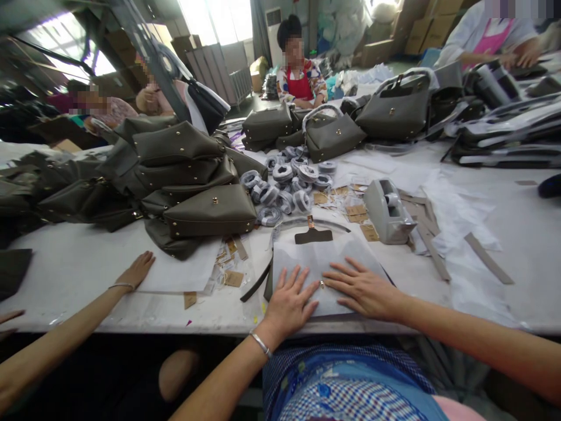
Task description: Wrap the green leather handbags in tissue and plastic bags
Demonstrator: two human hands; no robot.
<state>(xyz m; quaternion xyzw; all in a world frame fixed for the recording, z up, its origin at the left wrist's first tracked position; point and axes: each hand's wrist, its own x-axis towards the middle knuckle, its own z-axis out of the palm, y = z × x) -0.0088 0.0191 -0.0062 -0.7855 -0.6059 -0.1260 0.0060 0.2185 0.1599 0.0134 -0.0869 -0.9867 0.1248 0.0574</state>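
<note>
Directly in front of me a dark olive handbag [314, 236] lies flat near the table edge, most of its front covered by a white paper sheet [302, 257]. A small metal clasp [322, 285] shows through the sheet. My left hand [290, 299] rests on the left part of the sheet, fingers spread. On the right part, my right hand [366, 287] lies flat with its fingers stretched toward the clasp. Neither hand grips anything. The bag's handle [324, 221] curves behind the sheet, and a dark strap [256, 283] sticks out at the left.
Stacked olive handbags [210, 210] stand at the left, with wrapped strap coils [284, 181] beyond my hands. A grey tape dispenser [385, 210] stands at the right. A co-worker's hand [138, 270] lies on white paper at the left. Brown tags [234, 278] are scattered about.
</note>
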